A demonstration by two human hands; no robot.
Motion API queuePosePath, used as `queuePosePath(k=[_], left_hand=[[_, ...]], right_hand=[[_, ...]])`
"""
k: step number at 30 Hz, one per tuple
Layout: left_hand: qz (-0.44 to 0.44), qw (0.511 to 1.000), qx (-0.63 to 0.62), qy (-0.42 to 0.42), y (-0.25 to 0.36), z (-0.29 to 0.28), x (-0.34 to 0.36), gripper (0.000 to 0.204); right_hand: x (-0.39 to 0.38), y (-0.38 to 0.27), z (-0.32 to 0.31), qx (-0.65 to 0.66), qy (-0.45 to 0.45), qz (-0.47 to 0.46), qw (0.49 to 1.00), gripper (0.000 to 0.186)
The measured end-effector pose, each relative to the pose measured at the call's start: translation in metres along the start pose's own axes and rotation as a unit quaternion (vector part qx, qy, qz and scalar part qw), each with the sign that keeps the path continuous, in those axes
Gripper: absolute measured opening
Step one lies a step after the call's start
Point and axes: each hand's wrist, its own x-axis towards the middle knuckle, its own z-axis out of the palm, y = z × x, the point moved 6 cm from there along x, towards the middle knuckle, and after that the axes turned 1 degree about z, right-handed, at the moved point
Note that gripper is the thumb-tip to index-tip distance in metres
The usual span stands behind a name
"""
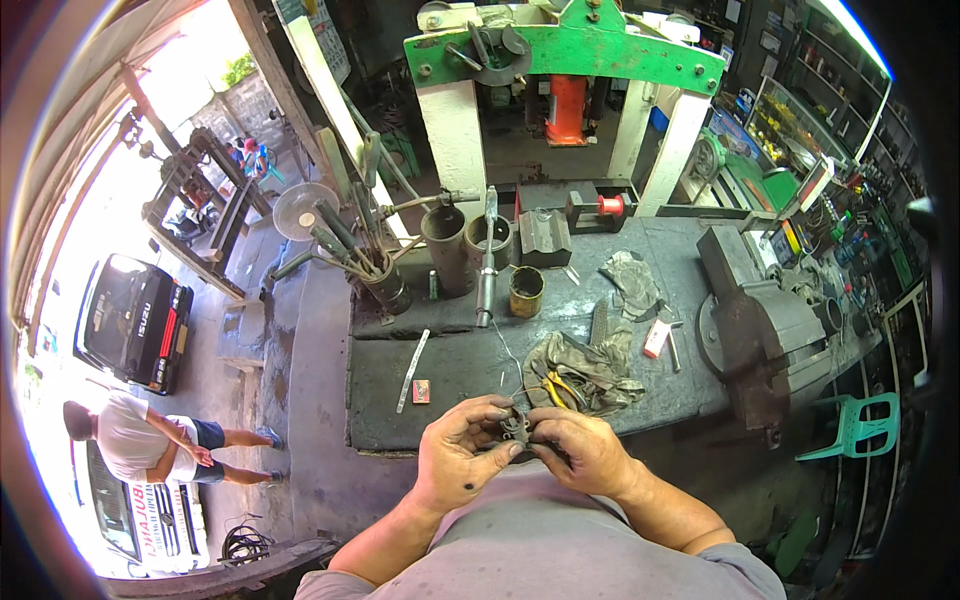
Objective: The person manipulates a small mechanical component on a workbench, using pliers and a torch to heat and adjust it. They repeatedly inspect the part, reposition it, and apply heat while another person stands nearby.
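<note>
A small dark part with metal bits (514, 428), its kind unclear, is held between both hands just in front of my body. My left hand (462, 445) pinches it from one side with thumb and fingers. From the other side my right hand (585, 447) grips it, its fingers curled. A thin wire (510, 350) runs from the bench down to the hands; where it ends is hidden. Pliers with yellow handles (560, 390) lie just beyond my right hand, on a crumpled dirty rag (600, 375). A small red matchbox-like box (421, 391) rests beyond my left hand.
On the dark workbench (385, 360) are a metal strip (412, 370), a rusty can (526, 291), a long silver tool (487, 280) and a red-and-white box (657, 338). A large vise (765, 330) stands right, a green press frame (560, 50) behind. A person (140, 440) stands left.
</note>
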Motion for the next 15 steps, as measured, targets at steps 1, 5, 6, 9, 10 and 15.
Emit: queuePosePath(k=[1, 5, 6, 9, 10, 15], left_hand=[[-0.006, 1.0, -0.005, 0.001, -0.0004, 0.0001, -0.0004, 0.042], [-0.009, 1.0, -0.016, 0.002, -0.0015, 0.0001, -0.0008, 0.043], [-0.013, 1.0, -0.018, 0.002, -0.0023, -0.0001, -0.0009, 0.043], [-0.02, 1.0, -0.021, 0.0, -0.0039, -0.0005, -0.0016, 0.044], [-0.019, 1.0, -0.02, -0.002, -0.0038, -0.0007, -0.0018, 0.044], [-0.024, 1.0, -0.009, -0.006, -0.0041, -0.0006, -0.0022, 0.042]], right_hand=[[0.0002, -0.0003, -0.0003, -0.001, 0.0, 0.0, 1.0, 0.03], [0.0015, -0.0022, -0.0014, -0.006, 0.005, -0.01, 1.0, 0.03], [0.0017, -0.0027, -0.0017, -0.01, 0.005, -0.013, 1.0, 0.029], [0.0015, -0.0028, -0.0022, -0.009, -0.005, -0.006, 1.0, 0.028], [0.0009, -0.0025, -0.0023, -0.007, -0.015, 0.0, 1.0, 0.027], [0.001, -0.0009, -0.0022, 0.003, -0.037, 0.006, 0.999, 0.027]])
